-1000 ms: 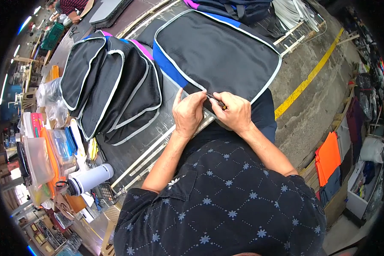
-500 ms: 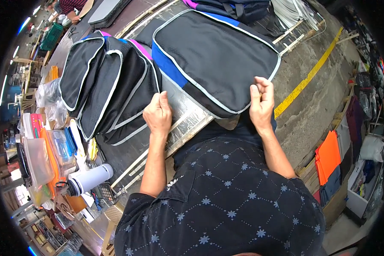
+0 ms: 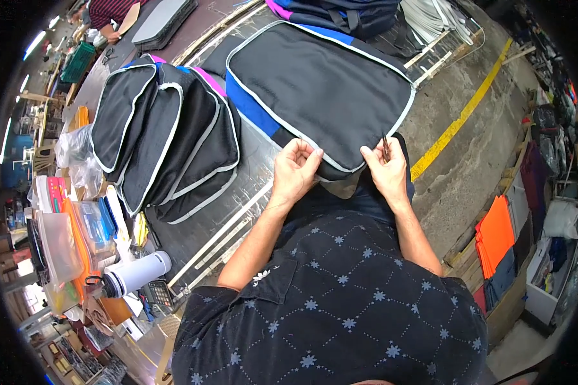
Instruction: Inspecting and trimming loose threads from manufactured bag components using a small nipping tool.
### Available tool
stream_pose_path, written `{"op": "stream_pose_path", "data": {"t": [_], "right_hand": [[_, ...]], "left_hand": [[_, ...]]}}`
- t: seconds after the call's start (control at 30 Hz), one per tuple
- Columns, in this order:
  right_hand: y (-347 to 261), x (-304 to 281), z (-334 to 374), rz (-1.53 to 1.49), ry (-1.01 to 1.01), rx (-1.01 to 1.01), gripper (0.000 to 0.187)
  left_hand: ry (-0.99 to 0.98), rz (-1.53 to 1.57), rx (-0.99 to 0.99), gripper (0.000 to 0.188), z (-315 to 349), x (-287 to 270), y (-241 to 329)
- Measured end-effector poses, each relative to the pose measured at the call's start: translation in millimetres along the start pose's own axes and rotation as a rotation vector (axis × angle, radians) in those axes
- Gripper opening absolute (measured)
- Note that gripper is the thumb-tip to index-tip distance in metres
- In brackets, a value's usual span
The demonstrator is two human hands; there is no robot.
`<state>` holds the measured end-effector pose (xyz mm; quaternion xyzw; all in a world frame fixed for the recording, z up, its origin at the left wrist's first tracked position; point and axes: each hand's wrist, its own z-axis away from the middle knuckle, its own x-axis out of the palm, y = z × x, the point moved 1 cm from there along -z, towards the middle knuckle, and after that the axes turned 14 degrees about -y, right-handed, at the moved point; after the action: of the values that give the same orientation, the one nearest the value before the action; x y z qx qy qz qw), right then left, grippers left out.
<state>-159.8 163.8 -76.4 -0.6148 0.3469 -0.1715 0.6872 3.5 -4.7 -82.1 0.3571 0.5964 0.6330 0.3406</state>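
In front of me lies a black fabric bag (image 3: pixel 321 90) with a light grey piped edge and a blue side strip, its near end reaching past the table's edge. My left hand (image 3: pixel 295 172) is closed, with thumb and fingertips pinching the grey edging near the bag's near-left corner. My right hand (image 3: pixel 389 173) is closed round small dark thread snips (image 3: pixel 386 149), points upward, and its thumb meets the bag's near-right edge. To the left, several similar black bags (image 3: pixel 167 128) with grey edging lean over one another in a stack.
A white bottle (image 3: pixel 137 273), a calculator (image 3: pixel 157 292) and plastic folders (image 3: pixel 61 244) crowd the left side. Farther off are grey panels (image 3: pixel 164 22), a dark blue bag (image 3: pixel 347 14) and coiled white strips (image 3: pixel 433 22). Another person's hand (image 3: pixel 111 32) shows at the far left.
My left hand has moved right from beside the stacked bags to the bag's near edge. My right hand has shifted slightly down; the snips now show in it. The bag has moved slightly left.
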Motion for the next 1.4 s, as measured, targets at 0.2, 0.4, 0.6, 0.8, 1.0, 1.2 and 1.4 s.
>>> {"op": "stream_pose_path", "data": {"t": [0.2, 0.4, 0.6, 0.8, 1.0, 1.2, 1.4], "right_hand": [[-22.7, -26.3, -10.5, 0.128, -0.025, 0.004, 0.038], [-53.2, -56.1, -54.4, 0.344, 0.085, -0.054, 0.027], [-59.1, -69.1, -99.9, 0.632, 0.183, -0.085, 0.041], [-27.5, -73.0, -148.6, 0.716, -0.007, -0.071, 0.044], [13.4, -88.9, -154.6, -0.216, -0.124, 0.108, 0.032], [-2.7, -71.8, -117.9, -0.738, -0.070, 0.166, 0.029], [42.0, -63.9, -103.1, -0.495, -0.043, 0.264, 0.027]], "left_hand": [[-0.126, 0.135, -0.189, 0.015, 17.5, -33.7, 25.9], [0.051, -0.130, -0.166, 0.037, 44.3, -88.1, 40.5], [0.278, -0.217, -0.120, 0.068, 52.6, -121.4, 46.1], [0.241, -0.136, -0.148, 0.042, 5.1, -87.9, 30.0], [0.252, -0.265, 0.186, 0.021, -40.6, -88.4, 22.3], [0.352, -0.357, 0.266, 0.026, -79.5, -131.8, 74.3], [0.392, -0.758, 0.016, 0.032, -61.5, -134.8, 75.4]]}}
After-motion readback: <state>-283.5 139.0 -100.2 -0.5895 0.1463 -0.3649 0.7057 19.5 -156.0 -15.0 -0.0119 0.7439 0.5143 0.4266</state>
